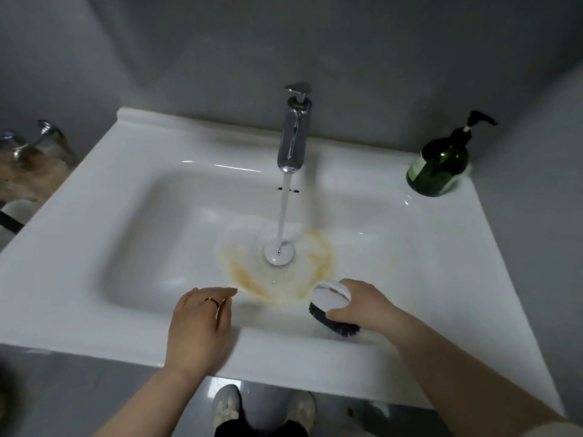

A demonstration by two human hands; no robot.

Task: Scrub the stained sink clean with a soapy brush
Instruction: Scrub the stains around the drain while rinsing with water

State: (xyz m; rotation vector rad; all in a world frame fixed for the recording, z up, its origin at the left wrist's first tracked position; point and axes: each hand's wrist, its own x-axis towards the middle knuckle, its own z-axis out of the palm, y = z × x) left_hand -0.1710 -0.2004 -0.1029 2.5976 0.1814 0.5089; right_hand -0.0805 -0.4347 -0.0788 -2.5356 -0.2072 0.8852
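A white sink (104,234) fills the view, with a yellow-brown stain (243,277) ringing the white drain cap (279,255). Water runs from the chrome faucet (293,137) onto the drain. My right hand (362,305) grips a scrub brush (329,305) with a white top and dark bristles, held at the basin's near right wall, just right of the stain. My left hand (198,323) lies flat, fingers apart, on the sink's front rim, holding nothing; a ring is on one finger.
A dark green pump bottle (441,165) stands on the sink's back right corner. Chrome fittings (38,140) show at the far left beside the sink. My shoes (263,408) are on the grey floor below the front edge.
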